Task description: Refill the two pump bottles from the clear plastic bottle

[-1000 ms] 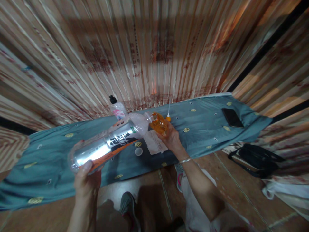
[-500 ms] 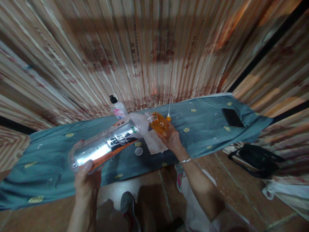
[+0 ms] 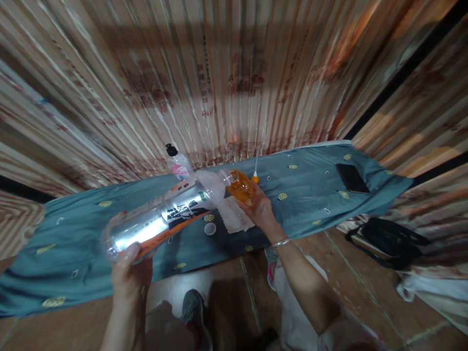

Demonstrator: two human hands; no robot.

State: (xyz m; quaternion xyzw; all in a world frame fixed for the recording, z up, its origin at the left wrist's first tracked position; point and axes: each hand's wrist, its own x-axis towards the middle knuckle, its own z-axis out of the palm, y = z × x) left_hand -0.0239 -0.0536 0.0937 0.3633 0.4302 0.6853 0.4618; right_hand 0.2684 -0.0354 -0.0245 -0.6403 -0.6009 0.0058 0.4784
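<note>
Two bottles meet mouth to mouth above the table [image 3: 329, 195], which is draped in a blue-grey cloth: the left hand [image 3: 129, 273] cups the base of a large clear bottle [image 3: 164, 217] with a silver and orange label, tilted so its neck points down toward a small orange bottle [image 3: 242, 187] that the right hand [image 3: 260, 209] grips from below. Each grip is closed around its own bottle — the left fingers wrapped round the wide base, the right curled about the orange body. A spill looks the likeliest trouble: the big bottle is held only at its far end, so a small wobble could slide its neck off the narrow mouth and wet the white napkin [image 3: 234, 217] and the cloth beneath. The left forearm rises from the lower edge, wrist bent back; the right arm reaches in from the lower right, a bangle at its wrist. A round white cap [image 3: 209, 228] lies just beside the napkin, a pump bottle [image 3: 177, 163] stands behind, and a dark phone [image 3: 352, 178] rests well apart to the right.
</note>
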